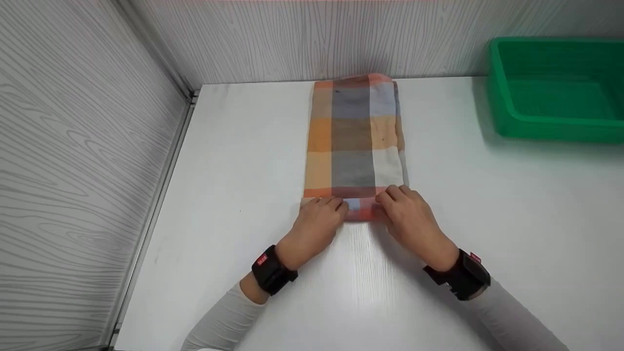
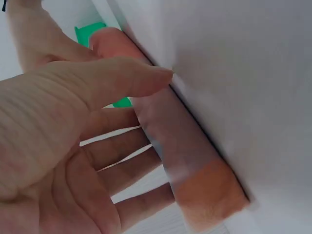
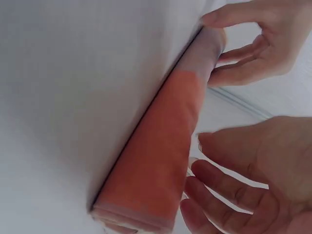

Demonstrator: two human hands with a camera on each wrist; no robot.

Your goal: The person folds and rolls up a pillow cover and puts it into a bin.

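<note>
Plaid cloth (image 1: 355, 141) lies folded lengthwise on the white table (image 1: 512, 219), its near end rolled; only the wrist views show that roll's thick orange edge (image 3: 156, 161); the left hand (image 1: 317, 226) and right hand (image 1: 409, 217) rest fingertips on the roll, fingers nearly straight; a green bin (image 1: 507, 97) sits far right.

Green bin (image 1: 555, 92) cut off at right edge.
</note>
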